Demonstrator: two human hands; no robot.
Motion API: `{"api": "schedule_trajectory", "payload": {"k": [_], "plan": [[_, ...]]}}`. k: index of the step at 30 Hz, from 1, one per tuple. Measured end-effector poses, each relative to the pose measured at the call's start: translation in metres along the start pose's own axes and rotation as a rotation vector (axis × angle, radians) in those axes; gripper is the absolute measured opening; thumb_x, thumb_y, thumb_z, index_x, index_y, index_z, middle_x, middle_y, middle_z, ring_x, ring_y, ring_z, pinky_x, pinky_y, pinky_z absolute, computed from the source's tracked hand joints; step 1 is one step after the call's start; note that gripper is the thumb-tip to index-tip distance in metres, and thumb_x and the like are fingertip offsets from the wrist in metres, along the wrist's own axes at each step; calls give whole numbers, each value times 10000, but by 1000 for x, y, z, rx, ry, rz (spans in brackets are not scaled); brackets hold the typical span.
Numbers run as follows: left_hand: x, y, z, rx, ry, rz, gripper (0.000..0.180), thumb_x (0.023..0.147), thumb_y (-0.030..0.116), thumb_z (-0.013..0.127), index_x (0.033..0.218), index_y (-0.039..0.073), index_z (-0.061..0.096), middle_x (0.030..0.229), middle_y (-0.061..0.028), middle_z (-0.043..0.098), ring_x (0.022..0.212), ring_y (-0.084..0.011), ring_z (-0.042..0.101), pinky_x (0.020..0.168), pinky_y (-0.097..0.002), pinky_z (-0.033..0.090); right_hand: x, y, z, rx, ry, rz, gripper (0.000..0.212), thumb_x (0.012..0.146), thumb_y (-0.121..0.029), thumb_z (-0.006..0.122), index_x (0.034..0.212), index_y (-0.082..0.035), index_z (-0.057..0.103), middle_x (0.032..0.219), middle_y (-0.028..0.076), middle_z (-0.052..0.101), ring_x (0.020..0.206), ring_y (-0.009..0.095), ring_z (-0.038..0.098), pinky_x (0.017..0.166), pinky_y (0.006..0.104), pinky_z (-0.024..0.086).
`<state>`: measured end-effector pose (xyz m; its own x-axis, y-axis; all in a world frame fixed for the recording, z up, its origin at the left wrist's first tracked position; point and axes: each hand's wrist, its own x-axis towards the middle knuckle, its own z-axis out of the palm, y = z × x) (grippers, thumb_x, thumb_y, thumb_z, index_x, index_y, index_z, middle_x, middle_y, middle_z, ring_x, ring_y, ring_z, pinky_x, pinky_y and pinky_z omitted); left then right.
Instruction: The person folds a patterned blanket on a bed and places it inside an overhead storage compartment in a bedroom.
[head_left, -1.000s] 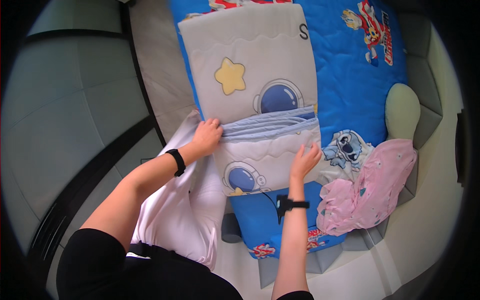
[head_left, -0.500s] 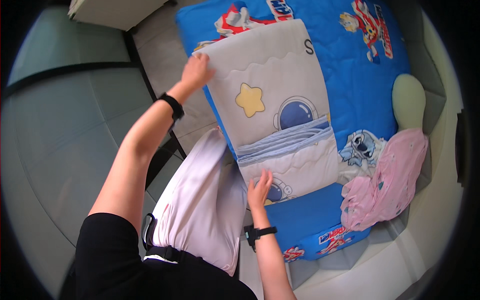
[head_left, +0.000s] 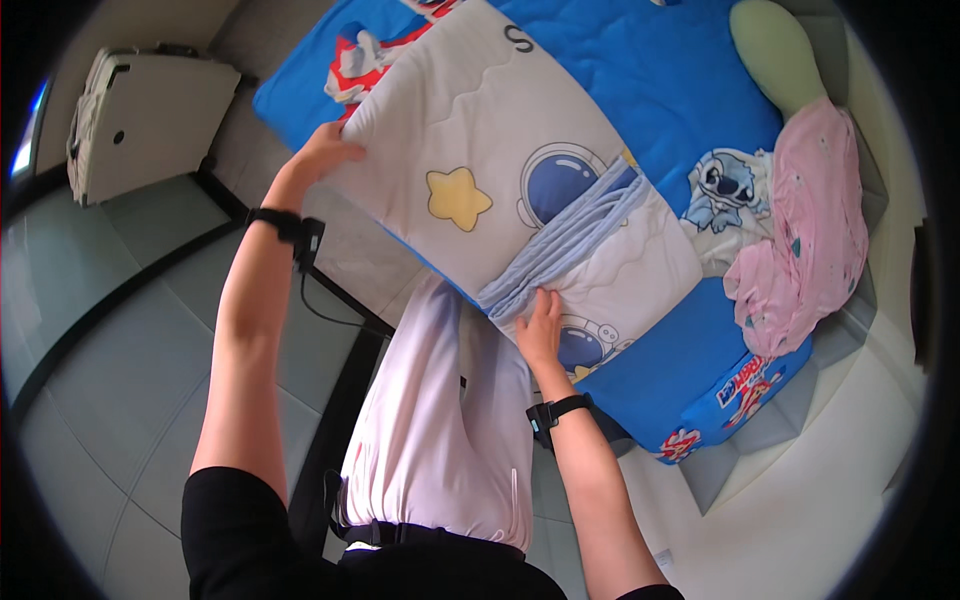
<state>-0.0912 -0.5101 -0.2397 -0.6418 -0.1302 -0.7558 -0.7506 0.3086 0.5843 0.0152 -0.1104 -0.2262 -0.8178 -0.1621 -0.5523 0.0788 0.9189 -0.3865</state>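
Observation:
A white padded quilt (head_left: 470,100) with star and astronaut prints lies folded in a long strip on the blue bed. My left hand (head_left: 325,155) is closed at the strip's far left edge, thumb over the top; the fingertips are partly hidden. Across the strip runs a bundle of light blue folded edges (head_left: 565,240), where the quilt's layers meet. My right hand (head_left: 540,325) rests on the nearer part of the quilt, just below this bundle, fingers stretched out over the fabric and gripping nothing visible.
The blue bed sheet (head_left: 660,70) carries cartoon prints. To the right lie a pink cloth (head_left: 815,220), a white cloth with a blue character (head_left: 725,190) and a green pillow (head_left: 775,55). A pale suitcase (head_left: 150,125) stands at the far left, beside glass panels (head_left: 90,260).
My view has turned, so the bed and quilt appear tilted and the suitcase shows more fully. My right hand has come closer to the blue folded edges. My left hand stays at the quilt's far edge.

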Motion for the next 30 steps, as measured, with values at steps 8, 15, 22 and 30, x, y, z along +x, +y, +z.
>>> {"api": "schedule_trajectory", "payload": {"k": [8, 15, 22, 30], "plan": [[-114, 110, 81, -71, -115, 575, 587, 593, -26, 559, 1139, 7, 344, 994, -71, 499, 892, -135, 474, 757, -278, 403, 1, 7, 4, 49, 71, -7, 594, 611, -82, 581, 1133, -36, 302, 1182, 226, 253, 1037, 392, 323, 858, 423, 290], [-197, 163, 221, 332, -293, 785, 661, 606, 83, 554, 1170, -60, 240, 905, -274, 486, 855, -378, 486, 741, -359, 399, -1, 29, 26, 287, 120, 21, 513, 637, -129, 539, 1111, -46, 362, 1186, 174, 299, 1022, 330, 363, 839, 393, 321], [-156, 115, 360, 775, -705, 648, 769, 643, 133, 535, 1232, 2, 58, 874, -227, 488, 820, -359, 484, 702, -382, 391, -54, 35, 59, 618, 436, 25, 417, 665, -120, 508, 1062, -41, 408, 1092, 194, 399, 956, 313, 425, 805, 405, 337], [-140, 77, 370, 977, -967, 731, 641, 707, 195, 502, 1211, -19, 168, 1028, -232, 443, 954, -355, 424, 800, -380, 346, -96, 107, 41, 767, 637, 446, 193, 695, -145, 488, 864, -53, 465, 784, 142, 518, 738, 297, 496, 640, 370, 402]]}}
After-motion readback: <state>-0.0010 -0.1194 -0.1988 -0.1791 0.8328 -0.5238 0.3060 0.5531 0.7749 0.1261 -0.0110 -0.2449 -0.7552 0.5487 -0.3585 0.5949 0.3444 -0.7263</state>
